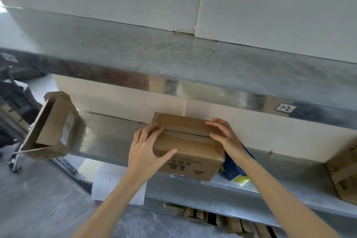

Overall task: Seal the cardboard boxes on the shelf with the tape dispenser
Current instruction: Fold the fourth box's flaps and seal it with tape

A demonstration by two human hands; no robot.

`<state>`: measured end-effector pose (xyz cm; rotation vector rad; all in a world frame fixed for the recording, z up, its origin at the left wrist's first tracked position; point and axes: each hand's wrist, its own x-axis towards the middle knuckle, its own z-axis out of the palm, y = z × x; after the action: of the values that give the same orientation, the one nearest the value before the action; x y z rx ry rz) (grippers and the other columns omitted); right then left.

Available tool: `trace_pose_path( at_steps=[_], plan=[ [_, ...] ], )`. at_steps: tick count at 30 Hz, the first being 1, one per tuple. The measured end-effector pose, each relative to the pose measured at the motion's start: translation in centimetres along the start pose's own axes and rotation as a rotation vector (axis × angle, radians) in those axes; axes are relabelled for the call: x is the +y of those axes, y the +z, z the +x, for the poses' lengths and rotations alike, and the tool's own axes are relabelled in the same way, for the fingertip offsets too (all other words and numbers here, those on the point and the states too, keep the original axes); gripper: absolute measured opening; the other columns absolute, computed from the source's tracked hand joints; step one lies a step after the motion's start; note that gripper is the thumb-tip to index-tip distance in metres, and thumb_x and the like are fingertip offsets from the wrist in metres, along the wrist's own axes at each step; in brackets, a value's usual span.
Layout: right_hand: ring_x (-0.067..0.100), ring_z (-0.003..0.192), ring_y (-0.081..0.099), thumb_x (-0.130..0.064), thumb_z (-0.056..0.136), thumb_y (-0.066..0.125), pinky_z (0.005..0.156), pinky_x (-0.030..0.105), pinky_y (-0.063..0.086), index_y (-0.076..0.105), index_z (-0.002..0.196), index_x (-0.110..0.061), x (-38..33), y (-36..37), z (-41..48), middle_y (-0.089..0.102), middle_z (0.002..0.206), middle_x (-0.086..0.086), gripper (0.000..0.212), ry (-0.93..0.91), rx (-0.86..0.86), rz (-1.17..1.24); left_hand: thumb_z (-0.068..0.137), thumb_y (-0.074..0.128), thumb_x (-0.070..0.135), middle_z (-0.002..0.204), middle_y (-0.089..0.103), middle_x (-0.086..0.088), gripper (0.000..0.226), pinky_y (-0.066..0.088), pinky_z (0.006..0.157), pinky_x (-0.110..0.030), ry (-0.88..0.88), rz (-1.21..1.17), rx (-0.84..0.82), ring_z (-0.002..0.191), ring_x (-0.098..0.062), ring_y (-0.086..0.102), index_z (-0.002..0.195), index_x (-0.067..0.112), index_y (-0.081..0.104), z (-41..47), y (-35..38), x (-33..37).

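Note:
A brown cardboard box (189, 141) with black print on its front stands at the front edge of the metal shelf (108, 137). Its top flaps are folded down, with a seam running across the middle. My left hand (146, 147) holds the box's left end, fingers on top and thumb on the front face. My right hand (224, 135) rests on the right end of the top, fingers spread. A blue and yellow object (236, 170), possibly the tape dispenser, lies on the shelf just right of the box, partly hidden by my right forearm.
An open cardboard box (52, 127) lies tipped on its side at the shelf's left end. Another printed box (343, 172) stands at the right edge. A higher metal shelf (173, 58) overhangs, with a label (286, 108). Flattened cardboard (222, 218) lies below.

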<state>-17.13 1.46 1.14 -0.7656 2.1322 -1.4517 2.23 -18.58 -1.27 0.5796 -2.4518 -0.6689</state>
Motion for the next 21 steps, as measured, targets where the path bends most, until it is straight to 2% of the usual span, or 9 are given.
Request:
trace_pose_path(
  at_steps=[3,4,6,8,12,15,17,19,21],
  plan=[
    [-0.013,0.106,0.044,-0.011,0.095,0.062,0.091,0.002,0.034,0.063,0.126,-0.029,-0.2,-1.0,0.1,0.043,0.133,-0.012,0.036,-0.029,-0.048,-0.1,0.077,0.056,0.076,0.142,0.048,0.011,0.074,0.047,0.1,-0.042,-0.021,0.01,0.019,0.131,-0.017,0.04,0.132,0.027,0.059,-0.6,0.2,0.3],
    [-0.007,0.098,0.048,-0.012,0.094,0.063,0.083,-0.001,0.034,0.063,0.126,-0.029,-0.1,-1.2,0.0,0.043,0.132,-0.012,0.036,-0.036,-0.056,-0.124,0.078,0.056,0.075,0.141,0.05,0.01,0.072,0.047,0.101,-0.042,-0.033,0.027,0.036,0.13,-0.017,0.04,0.132,0.028,0.06,-0.6,0.1,0.3],
    [0.01,0.095,0.05,-0.014,0.094,0.065,0.078,0.002,0.037,0.063,0.125,-0.031,0.2,-1.7,-0.3,0.044,0.13,-0.011,0.035,-0.053,-0.065,-0.148,0.08,0.055,0.072,0.139,0.052,0.01,0.066,0.047,0.1,-0.043,-0.068,0.055,0.073,0.13,-0.018,0.041,0.129,0.029,0.061,-0.5,-0.2,0.2],
    [0.011,0.091,0.05,-0.019,0.093,0.066,0.085,0.013,0.04,0.061,0.123,-0.038,0.6,-2.0,-0.7,0.043,0.131,-0.011,0.036,-0.091,-0.098,-0.175,0.08,0.056,0.071,0.139,0.052,0.01,0.064,0.046,0.101,-0.043,-0.124,0.065,0.092,0.131,-0.018,0.04,0.128,0.03,0.062,-0.6,-0.5,0.3],
    [0.006,0.1,0.044,-0.028,0.091,0.07,0.096,0.026,0.041,0.056,0.118,-0.053,1.5,-2.4,-1.5,0.04,0.128,-0.014,0.039,-0.164,-0.149,-0.229,0.082,0.066,0.062,0.136,0.052,0.004,0.057,0.042,0.1,-0.038,-0.239,0.079,0.122,0.128,-0.02,0.041,0.127,0.026,0.064,-0.9,-0.4,1.1],
    [0.009,0.108,0.046,-0.036,0.089,0.071,0.097,0.03,0.045,0.054,0.122,-0.051,1.8,-2.5,-2.1,0.038,0.127,-0.014,0.04,-0.22,-0.155,-0.301,0.086,0.074,0.041,0.132,0.049,0.0,0.046,0.039,0.097,-0.027,-0.305,-0.03,0.164,0.123,-0.014,0.045,0.125,0.019,0.064,-1.2,0.1,2.6],
    [0.008,0.116,0.045,-0.041,0.088,0.07,0.093,0.026,0.046,0.055,0.128,-0.044,1.9,-2.4,-2.6,0.037,0.127,-0.015,0.043,-0.263,-0.144,-0.349,0.086,0.076,0.034,0.132,0.045,0.0,0.047,0.032,0.095,-0.017,-0.359,-0.107,0.185,0.116,-0.007,0.044,0.127,0.016,0.062,-1.8,0.7,4.1],
    [0.004,0.122,0.04,-0.044,0.088,0.069,0.085,0.018,0.042,0.054,0.13,-0.039,1.8,-2.3,-3.2,0.034,0.129,-0.016,0.045,-0.294,-0.133,-0.396,0.084,0.078,0.033,0.132,0.041,0.002,0.055,0.031,0.095,-0.014,-0.415,-0.157,0.194,0.11,0.0,0.04,0.132,0.016,0.057,-2.5,1.5,5.6],
    [0.005,0.125,0.038,-0.046,0.088,0.067,0.081,0.019,0.04,0.053,0.134,-0.036,1.8,-2.2,-3.6,0.033,0.133,-0.014,0.049,-0.322,-0.128,-0.429,0.083,0.079,0.034,0.134,0.039,0.003,0.061,0.031,0.095,-0.013,-0.425,-0.176,0.189,0.11,0.003,0.038,0.135,0.017,0.053,-3.2,2.3,6.7]
  ],
)
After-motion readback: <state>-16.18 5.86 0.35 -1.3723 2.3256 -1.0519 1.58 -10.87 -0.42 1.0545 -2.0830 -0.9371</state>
